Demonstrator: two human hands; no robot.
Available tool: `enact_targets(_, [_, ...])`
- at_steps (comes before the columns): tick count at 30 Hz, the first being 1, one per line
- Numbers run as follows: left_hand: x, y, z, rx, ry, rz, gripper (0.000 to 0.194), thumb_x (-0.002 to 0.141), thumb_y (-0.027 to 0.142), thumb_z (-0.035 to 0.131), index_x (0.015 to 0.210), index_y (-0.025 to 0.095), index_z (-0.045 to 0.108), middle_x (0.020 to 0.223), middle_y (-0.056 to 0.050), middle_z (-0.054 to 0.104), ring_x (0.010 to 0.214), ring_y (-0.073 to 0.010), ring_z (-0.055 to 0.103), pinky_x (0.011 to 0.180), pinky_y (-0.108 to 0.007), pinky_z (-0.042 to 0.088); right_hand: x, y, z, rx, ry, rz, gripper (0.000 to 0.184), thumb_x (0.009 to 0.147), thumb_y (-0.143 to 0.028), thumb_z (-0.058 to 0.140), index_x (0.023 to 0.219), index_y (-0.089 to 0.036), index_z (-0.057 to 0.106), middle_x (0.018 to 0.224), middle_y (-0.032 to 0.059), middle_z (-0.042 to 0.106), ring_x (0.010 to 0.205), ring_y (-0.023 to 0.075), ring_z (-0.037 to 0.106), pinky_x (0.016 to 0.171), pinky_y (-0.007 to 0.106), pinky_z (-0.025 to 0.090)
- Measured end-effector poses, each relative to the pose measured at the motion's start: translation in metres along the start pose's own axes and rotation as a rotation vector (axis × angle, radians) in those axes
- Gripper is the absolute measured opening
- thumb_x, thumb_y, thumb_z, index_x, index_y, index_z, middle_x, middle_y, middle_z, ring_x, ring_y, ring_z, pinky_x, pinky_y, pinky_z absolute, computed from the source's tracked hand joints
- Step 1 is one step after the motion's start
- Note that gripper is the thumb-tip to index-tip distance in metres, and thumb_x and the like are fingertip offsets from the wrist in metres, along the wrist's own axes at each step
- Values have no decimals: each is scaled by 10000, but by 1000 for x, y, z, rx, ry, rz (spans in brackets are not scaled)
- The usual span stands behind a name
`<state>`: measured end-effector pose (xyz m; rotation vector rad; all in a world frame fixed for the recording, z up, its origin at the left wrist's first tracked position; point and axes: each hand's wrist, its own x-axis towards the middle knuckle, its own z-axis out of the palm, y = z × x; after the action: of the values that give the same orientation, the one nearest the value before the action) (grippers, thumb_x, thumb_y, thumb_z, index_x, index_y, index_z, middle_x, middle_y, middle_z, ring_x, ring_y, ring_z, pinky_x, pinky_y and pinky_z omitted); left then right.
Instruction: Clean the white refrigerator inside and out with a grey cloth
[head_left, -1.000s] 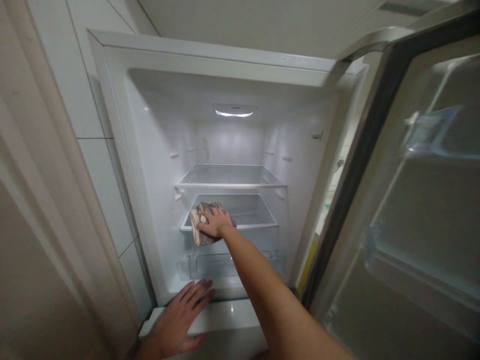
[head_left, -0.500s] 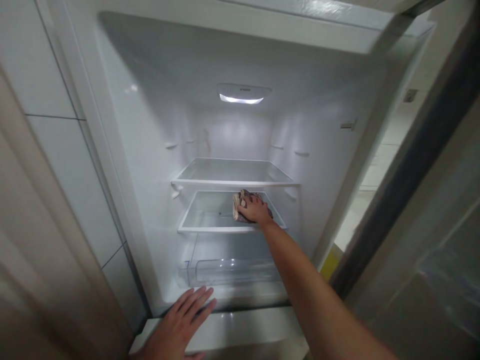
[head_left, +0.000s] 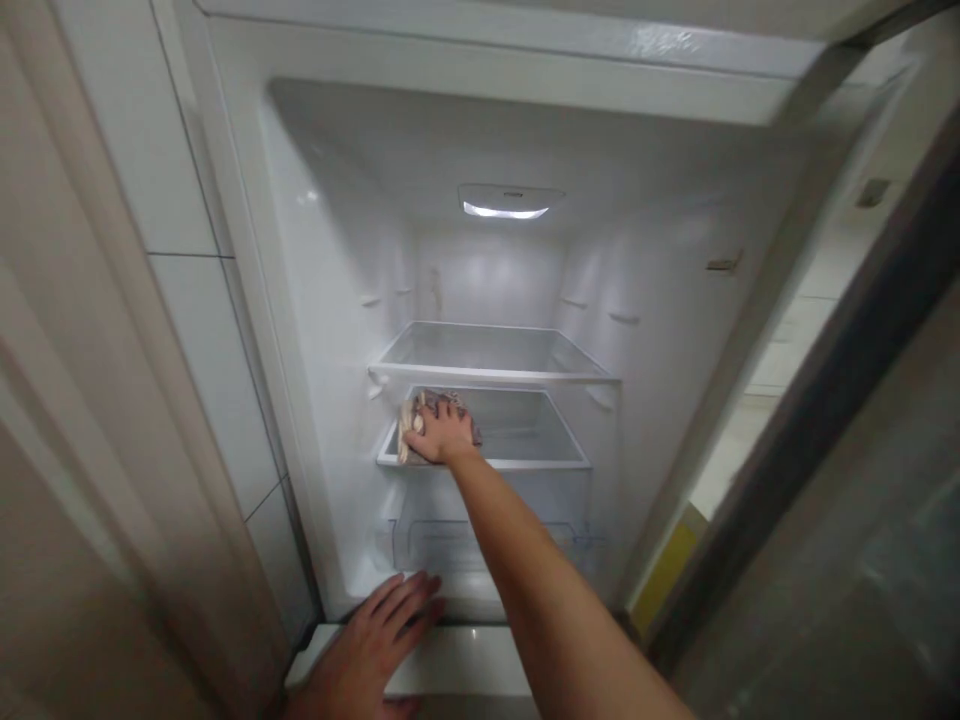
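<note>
Inside an open white fridge, my right hand presses a folded brown and cream patterned cloth onto the lower glass shelf. The cloth lies at the left end of that shelf, close to its front edge, partly covered by my fingers. My left hand is down by the fridge's bottom front ledge, fingers stretched out and holding nothing. Whether its palm touches the ledge I cannot tell.
Above is another glass shelf, and below a clear plastic drawer. A lit lamp sits in the ceiling. The open door stands at right; a tiled wall runs along the left.
My right hand has slid the cloth from the right part of the lower shelf to its left end. The view has shifted slightly. My left hand stays near the bottom ledge.
</note>
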<state>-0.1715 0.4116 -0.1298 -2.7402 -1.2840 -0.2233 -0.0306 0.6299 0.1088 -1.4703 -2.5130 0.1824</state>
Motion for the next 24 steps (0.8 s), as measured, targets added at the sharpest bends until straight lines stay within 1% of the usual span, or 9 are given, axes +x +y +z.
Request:
enact_targets(2, [0,1,1,30,13,4,1354,755,608,907,1806,335,98,1846,-105,265,1620,-422,431,1334,-610,323,-16,-12,1,19,-16,-42,754,1046,-716,440,1687,-320,477,1789,155,338,1651,378,318,1316,649,251])
enact_targets(3, [0,1,1,50,25,9,1351,759,605,903,1807,330,96,1845,-112,270,1620,-424,431,1334,-611,321,-25,-13,0,27,-21,-53,754,1043,-722,433,1685,-329,479,1787,149,344,1651,371,320,1317,644,253])
enact_targets(5, [-1,1,1,87,60,20,1332,774,605,888,1807,321,97,1842,-115,286,1622,-420,428,1330,-599,324,-41,-5,-4,37,-26,-59,749,1030,-736,446,1675,-359,489,1781,130,360,1646,354,335,1319,625,267])
enact_targets(9, [-1,2,-1,133,126,37,1245,822,603,841,1806,320,133,1839,-85,321,1615,-395,437,1334,-551,314,-63,31,-16,34,-27,-11,730,1015,-737,497,1662,-397,502,1789,96,358,1645,337,350,1320,595,294])
enact_targets(12, [-2,2,-1,158,161,43,1218,831,595,825,1805,314,149,1832,-73,341,1604,-380,449,1333,-530,298,-69,63,-27,19,-10,76,709,1031,-708,515,1654,-370,520,1779,107,379,1629,344,380,1310,588,324])
enact_targets(16, [-3,2,3,169,164,33,1224,832,622,817,1805,312,142,1831,-66,345,1599,-375,447,1321,-531,304,-64,103,-36,-19,70,203,650,1073,-626,528,1638,-306,552,1734,149,438,1607,372,405,1297,598,338])
enact_targets(19, [-2,-1,7,152,145,43,1166,887,719,744,1805,328,141,1834,-44,345,1594,-365,445,1304,-514,331,-50,124,-37,-49,126,267,622,1092,-596,551,1632,-288,554,1701,158,474,1566,375,448,1286,613,356])
enact_targets(22, [1,-4,9,153,164,68,1095,954,818,610,1807,315,142,1814,-44,392,1569,-352,466,1273,-485,364,-28,132,-33,-80,166,298,632,1102,-596,563,1632,-253,539,1676,160,488,1557,372,449,1291,642,343])
enact_targets(24, [4,-6,8,166,169,85,1027,1011,767,570,1809,292,131,1799,-51,421,1558,-341,478,1253,-473,378,-10,131,-29,-95,180,315,632,1108,-594,556,1627,-235,538,1663,169,491,1560,379,438,1292,653,331])
